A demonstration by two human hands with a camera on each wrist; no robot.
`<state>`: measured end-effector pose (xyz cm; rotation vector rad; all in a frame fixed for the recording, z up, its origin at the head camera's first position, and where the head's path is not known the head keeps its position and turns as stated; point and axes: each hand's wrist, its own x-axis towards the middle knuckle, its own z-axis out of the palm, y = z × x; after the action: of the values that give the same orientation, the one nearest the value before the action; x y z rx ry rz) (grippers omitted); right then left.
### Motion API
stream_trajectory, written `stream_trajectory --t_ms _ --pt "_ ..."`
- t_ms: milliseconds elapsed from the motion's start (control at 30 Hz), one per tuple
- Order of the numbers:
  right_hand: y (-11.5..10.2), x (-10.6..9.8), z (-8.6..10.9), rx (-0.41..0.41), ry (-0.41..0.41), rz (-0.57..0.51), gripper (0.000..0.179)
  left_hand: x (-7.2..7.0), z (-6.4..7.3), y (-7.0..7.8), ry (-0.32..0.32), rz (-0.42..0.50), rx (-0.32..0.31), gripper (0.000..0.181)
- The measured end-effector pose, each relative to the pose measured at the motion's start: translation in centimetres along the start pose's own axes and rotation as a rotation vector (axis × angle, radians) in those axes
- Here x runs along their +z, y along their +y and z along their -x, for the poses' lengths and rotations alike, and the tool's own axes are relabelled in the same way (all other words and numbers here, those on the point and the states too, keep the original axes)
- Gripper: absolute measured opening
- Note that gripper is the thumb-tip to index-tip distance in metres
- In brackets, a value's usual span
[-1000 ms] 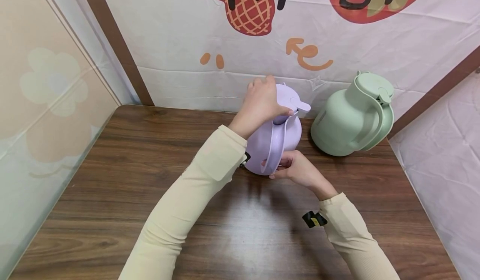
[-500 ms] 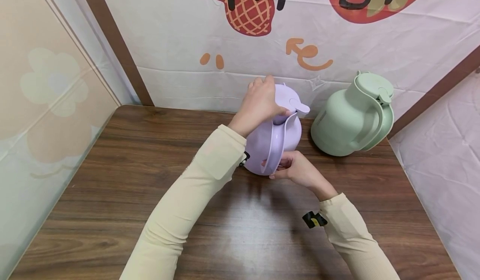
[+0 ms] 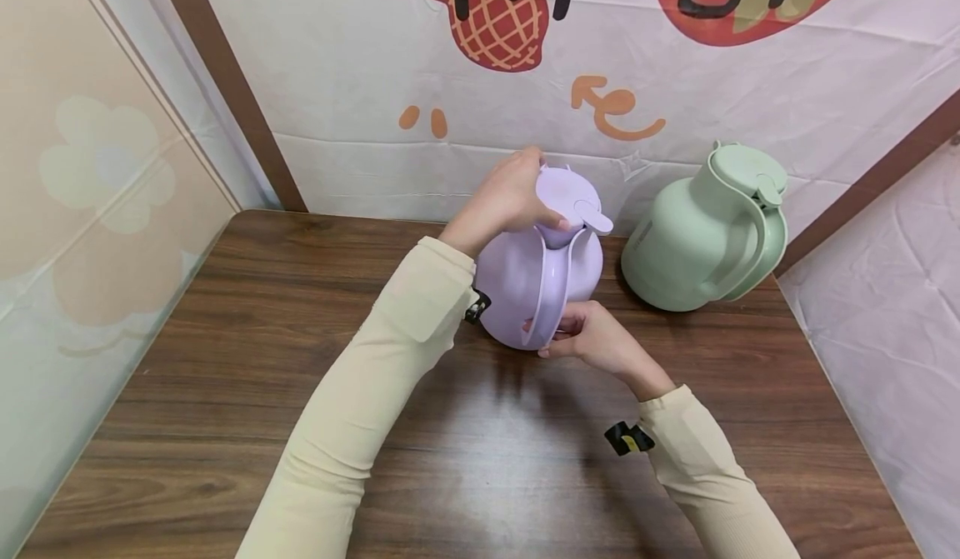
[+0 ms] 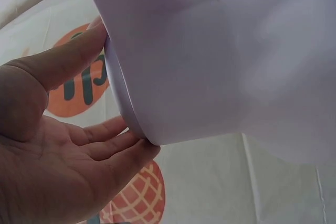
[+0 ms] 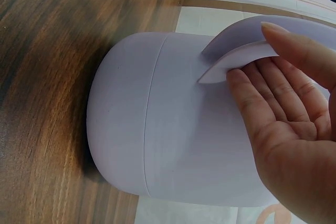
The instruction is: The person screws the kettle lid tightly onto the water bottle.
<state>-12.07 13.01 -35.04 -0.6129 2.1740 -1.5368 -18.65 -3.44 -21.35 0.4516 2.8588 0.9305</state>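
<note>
A lilac thermos jug (image 3: 510,280) stands on the table near the back wall, its handle (image 3: 553,292) facing me. My left hand (image 3: 506,197) holds the round lilac lid (image 3: 564,197) from the left, thumb on the near edge and fingers round the far side. In the left wrist view the fingertips and thumb of that hand (image 4: 79,124) touch the lid's rim. With its fingers curled through the lower handle, my right hand (image 3: 592,338) steadies the jug. The right wrist view shows this hand (image 5: 289,103) around the handle, beside the jug's body (image 5: 178,124).
A light green thermos jug (image 3: 686,247) stands to the right, its handle also toward the front. The brown wooden table (image 3: 247,376) is bordered by a printed cloth wall (image 3: 337,176) behind and cloth panels at both sides.
My left hand has shifted left and a little toward me, turning the lid so its lever points more to the front. The right hand and the jug's body have stayed put.
</note>
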Motion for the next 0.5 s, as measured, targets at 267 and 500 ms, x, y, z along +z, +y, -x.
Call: stream_trajectory --t_ms 267,500 --pt "0.00 0.05 -0.01 0.002 -0.002 -0.003 0.032 -0.02 0.12 -0.15 -0.007 0.005 0.000 0.070" --pt "0.02 -0.08 -0.04 0.005 -0.002 -0.005 0.033 0.23 0.21 0.31 0.011 -0.043 -0.021 0.071"
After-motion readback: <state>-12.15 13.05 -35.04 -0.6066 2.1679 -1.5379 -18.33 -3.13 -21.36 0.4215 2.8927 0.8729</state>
